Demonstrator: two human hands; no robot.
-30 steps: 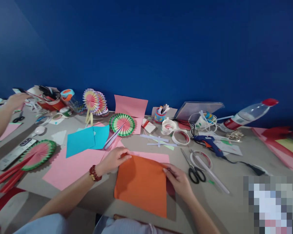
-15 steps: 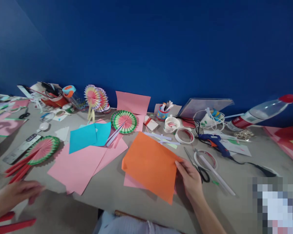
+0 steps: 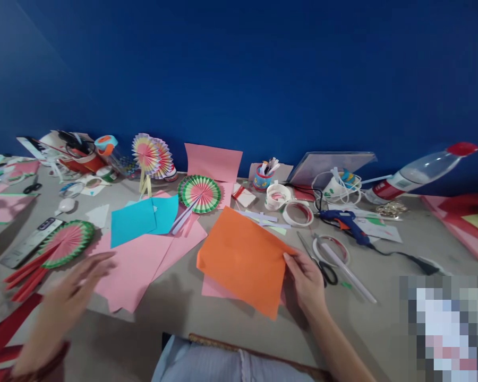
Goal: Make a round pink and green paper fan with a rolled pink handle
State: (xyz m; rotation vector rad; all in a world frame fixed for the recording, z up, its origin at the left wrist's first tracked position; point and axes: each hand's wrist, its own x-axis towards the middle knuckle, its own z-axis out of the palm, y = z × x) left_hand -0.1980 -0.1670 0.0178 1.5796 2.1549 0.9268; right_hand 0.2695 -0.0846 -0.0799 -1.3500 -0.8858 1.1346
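My right hand pinches the right corner of an orange paper sheet, thumb on top. The sheet is tilted up a little above the table, and part of a pink sheet shows beneath it. Blurred by motion, my left hand hovers at the lower left with fingers extended and nothing in it. It is close to the pink sheets and to a pleated watermelon fan with red handles. Blue paper lies over the pink sheets.
Scissors, tape rolls, a clear rod and a glue gun lie on the right. A plastic bottle leans there. Round pleated fans and cups stand along the blue wall. A phone lies left.
My left hand has moved right and up from the left edge toward the pink sheets, its fingers stretching out. My right hand keeps the orange sheet almost in place. The view has shifted slightly.
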